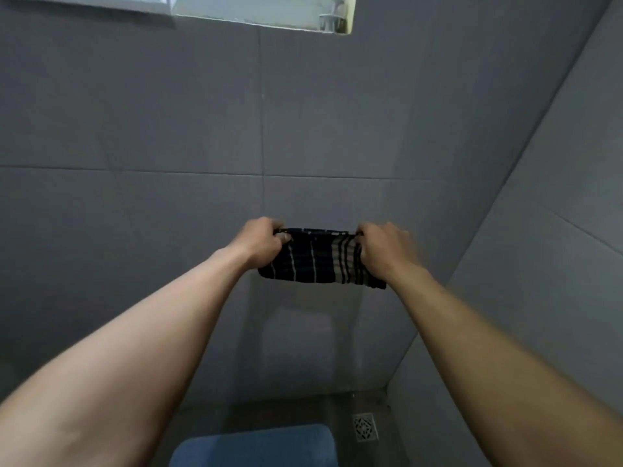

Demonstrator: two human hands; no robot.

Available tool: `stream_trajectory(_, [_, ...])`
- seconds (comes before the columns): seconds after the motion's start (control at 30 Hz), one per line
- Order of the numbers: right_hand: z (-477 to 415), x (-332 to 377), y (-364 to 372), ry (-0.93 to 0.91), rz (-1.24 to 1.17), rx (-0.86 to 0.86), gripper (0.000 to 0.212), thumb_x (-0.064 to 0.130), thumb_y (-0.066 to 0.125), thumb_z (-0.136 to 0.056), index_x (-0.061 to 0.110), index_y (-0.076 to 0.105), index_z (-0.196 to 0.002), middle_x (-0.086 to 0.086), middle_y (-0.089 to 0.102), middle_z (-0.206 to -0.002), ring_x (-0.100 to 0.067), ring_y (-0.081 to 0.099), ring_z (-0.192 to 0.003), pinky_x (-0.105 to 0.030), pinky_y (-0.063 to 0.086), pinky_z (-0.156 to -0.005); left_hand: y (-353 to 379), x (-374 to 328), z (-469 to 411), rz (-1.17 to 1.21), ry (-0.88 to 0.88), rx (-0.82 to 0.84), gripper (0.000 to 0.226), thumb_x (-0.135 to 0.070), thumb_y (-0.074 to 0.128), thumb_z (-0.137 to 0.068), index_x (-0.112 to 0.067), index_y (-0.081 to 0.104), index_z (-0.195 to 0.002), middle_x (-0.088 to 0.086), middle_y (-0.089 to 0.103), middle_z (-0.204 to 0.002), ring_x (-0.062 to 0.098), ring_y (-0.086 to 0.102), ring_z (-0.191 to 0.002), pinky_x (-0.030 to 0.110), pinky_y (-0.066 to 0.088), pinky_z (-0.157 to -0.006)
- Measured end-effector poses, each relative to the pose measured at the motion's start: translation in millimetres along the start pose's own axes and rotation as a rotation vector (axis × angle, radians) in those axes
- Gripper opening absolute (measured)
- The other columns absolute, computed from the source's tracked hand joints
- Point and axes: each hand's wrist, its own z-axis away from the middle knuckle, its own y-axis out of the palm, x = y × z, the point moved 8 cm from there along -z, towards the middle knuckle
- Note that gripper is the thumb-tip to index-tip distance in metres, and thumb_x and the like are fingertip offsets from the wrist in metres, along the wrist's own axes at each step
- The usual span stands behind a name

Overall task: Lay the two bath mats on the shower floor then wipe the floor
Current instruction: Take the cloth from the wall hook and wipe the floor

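**A:** What does the head camera show?

**B:** Two hands held out in front. The left hand (259, 242) and the right hand (384, 251) each have their fingers curled tight round one end of a striped cloth (317, 261). It is dark with pale lines. It hangs bunched up between the hands, in the air, near the grey wall.

**A:** Where is the other mat?

**B:** A blue mat (256, 444) lies flat on the shower floor (286, 412), far below the hands. A drain (365, 427) sits in the floor beside it, down under the right hand.

**A:** So how much is done?

**B:** I think one mat is down, as only one shows on the floor. The striped cloth may be the second mat, or it may be the rag for wiping. I cannot tell which. If it is a mat, it needs to go down next. The wiping looks not yet begun.

**A:** Any words to read?

**B:** None. No labels or names show on anything.
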Motion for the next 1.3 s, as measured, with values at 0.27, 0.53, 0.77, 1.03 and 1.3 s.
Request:
stream_trajectory(0.27, [1.6,112.4,121.3,-0.01,-0.206,0.201,0.017,0.021,0.045,-0.098,0.01,0.056,-0.105,-0.019,0.066,-0.106,-0.04,0.061,-0.095,-0.042,0.051,-0.078,14.7,163.9,34.4,0.09,-0.145,0.028,0.027,-0.028,0.055,-0.1,-0.018,0.058,-0.074,-0.001,0.058,-0.069,0.018,0.054,-0.068,0.03,0.036,-0.055])
stream_trajectory(0.53, [16.7,177.0,285.5,-0.005,-0.312,0.378,0.021,0.03,0.037,-0.104,0.013,0.047,-0.11,-0.014,0.065,-0.109,-0.034,0.06,-0.097,-0.037,0.039,-0.072,88.5,321.2,42.7,0.04,-0.266,-0.017,0.018,-0.025,0.055,-0.099,-0.016,0.07,-0.1,0.002,0.067,-0.091,0.019,0.056,-0.082,0.028,0.036,-0.067])
stream_trajectory(0.77, [38.4,198.1,445.2,-0.102,-0.363,0.471,0.012,0.015,0.044,-0.1,0.011,0.051,-0.108,-0.013,0.066,-0.099,-0.032,0.062,-0.089,-0.036,0.045,-0.068,209.6,441.8,45.5,0.069,-0.397,0.036,0.019,-0.024,0.056,-0.099,-0.013,0.07,-0.094,0.003,0.068,-0.085,0.017,0.058,-0.078,0.026,0.033,-0.062])
stream_trajectory(1.03, [67.8,217.0,653.6,-0.146,-0.412,0.568,0.021,0.014,0.042,-0.1,0.015,0.051,-0.119,-0.007,0.067,-0.111,-0.024,0.058,-0.089,-0.029,0.038,-0.067,351.9,581.2,42.6,0.065,-0.489,0.027,0.023,-0.023,0.058,-0.098,-0.016,0.062,-0.077,0.003,0.059,-0.069,0.017,0.052,-0.064,0.027,0.03,-0.055])
stream_trajectory(1.3, [125.1,254.7,875.8,-0.087,-0.618,0.557,0.023,0.022,0.039,-0.105,0.011,0.058,-0.11,-0.009,0.068,-0.095,-0.025,0.06,-0.084,-0.029,0.039,-0.066,491.9,757.3,46.4,0.209,-0.619,0.022,0.015,-0.022,0.064,-0.093,-0.018,0.066,-0.078,0.003,0.066,-0.072,0.015,0.058,-0.067,0.024,0.043,-0.066])
